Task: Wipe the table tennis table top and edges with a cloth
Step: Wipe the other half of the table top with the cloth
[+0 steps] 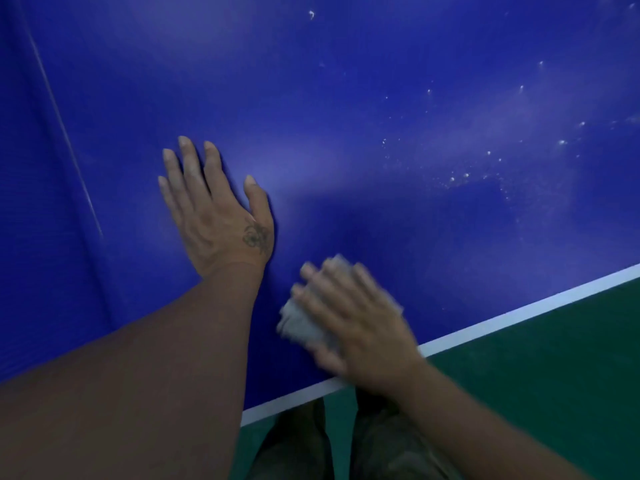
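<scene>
Pressed, not gripped, under the spread right hand (360, 323), the grey cloth (298, 324) could be lost mid-stroke; the left hand (214, 220) is laid flat.

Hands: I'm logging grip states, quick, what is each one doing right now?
Left hand: open, flat on the blue table top.
Right hand: on the grey cloth, pressing it down; motion blur hides whether the fingers grip it.

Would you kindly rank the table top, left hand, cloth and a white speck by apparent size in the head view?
1. table top
2. left hand
3. cloth, partly hidden under the right hand, so full size unsure
4. white speck
</scene>
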{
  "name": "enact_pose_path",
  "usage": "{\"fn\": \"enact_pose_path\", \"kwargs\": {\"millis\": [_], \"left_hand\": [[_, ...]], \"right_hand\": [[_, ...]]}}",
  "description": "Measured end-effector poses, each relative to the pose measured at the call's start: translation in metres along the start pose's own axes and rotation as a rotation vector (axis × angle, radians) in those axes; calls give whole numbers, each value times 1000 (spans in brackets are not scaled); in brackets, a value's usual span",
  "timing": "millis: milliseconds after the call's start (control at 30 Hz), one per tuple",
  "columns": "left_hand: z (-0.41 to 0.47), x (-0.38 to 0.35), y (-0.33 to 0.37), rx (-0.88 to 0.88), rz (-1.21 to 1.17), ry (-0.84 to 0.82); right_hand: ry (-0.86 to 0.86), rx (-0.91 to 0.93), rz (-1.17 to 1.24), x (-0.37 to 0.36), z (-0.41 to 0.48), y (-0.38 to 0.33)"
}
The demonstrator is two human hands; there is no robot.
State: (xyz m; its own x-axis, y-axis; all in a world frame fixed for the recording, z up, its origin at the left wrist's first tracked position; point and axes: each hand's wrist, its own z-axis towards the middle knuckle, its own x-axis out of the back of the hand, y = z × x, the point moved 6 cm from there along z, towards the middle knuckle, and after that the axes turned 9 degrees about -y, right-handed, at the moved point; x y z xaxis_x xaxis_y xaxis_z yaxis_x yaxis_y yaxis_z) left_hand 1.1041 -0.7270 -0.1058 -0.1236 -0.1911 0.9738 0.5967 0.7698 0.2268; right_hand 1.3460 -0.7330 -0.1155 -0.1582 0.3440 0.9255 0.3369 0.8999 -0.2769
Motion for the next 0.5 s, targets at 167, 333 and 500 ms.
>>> {"fn": "enact_pose_path", "kwargs": {"millis": [167,333,500], "left_hand": [[-1,2,1,9,-16,-29],[0,2,2,13,-3,-32],[0,1,0,2,-4,-19]], "right_hand": [[145,-601,23,52,2,149],[125,-734,-22,49,-8,120],[-64,-243,-10,-13,-26,-38]]}}
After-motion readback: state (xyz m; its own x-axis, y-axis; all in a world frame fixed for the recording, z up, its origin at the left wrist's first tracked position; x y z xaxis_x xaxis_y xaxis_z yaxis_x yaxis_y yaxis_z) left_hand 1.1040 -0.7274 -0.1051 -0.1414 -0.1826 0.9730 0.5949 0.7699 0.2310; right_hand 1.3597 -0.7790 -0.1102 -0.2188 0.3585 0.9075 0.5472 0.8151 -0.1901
